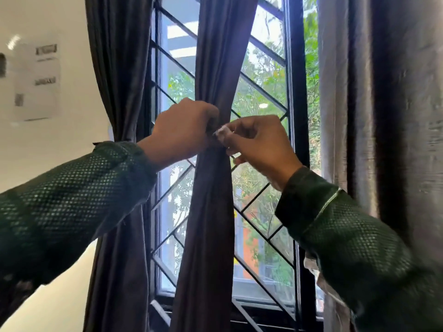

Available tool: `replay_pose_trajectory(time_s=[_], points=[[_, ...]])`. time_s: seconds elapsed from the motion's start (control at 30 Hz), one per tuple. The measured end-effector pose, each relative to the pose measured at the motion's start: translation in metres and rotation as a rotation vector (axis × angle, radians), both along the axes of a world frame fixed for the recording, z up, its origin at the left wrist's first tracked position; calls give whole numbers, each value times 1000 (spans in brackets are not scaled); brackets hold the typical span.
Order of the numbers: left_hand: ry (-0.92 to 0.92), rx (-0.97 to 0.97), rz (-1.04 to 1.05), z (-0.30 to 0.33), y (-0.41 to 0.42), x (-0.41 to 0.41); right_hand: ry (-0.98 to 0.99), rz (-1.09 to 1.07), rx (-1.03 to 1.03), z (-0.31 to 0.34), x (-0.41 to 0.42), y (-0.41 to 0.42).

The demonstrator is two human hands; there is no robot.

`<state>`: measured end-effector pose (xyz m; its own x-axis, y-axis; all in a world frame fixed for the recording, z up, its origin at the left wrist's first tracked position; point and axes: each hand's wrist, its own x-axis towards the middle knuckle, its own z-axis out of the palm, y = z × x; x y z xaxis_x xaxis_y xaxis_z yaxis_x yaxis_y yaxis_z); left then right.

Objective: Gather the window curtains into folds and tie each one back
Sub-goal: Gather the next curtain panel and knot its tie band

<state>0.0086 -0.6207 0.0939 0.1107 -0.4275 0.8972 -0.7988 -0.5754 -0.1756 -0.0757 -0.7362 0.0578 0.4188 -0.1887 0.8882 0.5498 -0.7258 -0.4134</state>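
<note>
Middle curtain [215,68]: dark fabric, hanging before the barred window [263,97], gathered into a narrow waist at mid-height, flaring above and below. Left hand [182,130]: fingers curled round the gathered waist, holding the folds together. Right hand [259,142]: thumb and forefinger pinching a small pale tie end [223,133], just beside the left hand's knuckles; what the tie is made of cannot be told. Left curtain [119,80]: appears already cinched near the sleeve. Right curtain [383,104]: hanging loose. Step in hand: fastening the middle tie. Next move, by judgement: draw the tie snug and secure it without letting the folds slip.
</note>
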Motion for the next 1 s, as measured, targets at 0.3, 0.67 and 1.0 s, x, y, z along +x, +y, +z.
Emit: replay_pose_trajectory(time_s=[0.3,0.67,1.0], points=[[-138,-170,-91,-18,-1,2,-157,-34,-18,13,15,-4],[-379,-283,-61,-28,-5,-11,-133,-149,101,40,16,1],[-162,-186,-163,-14,-8,-13,-57,188,293,10,-4,-5]])
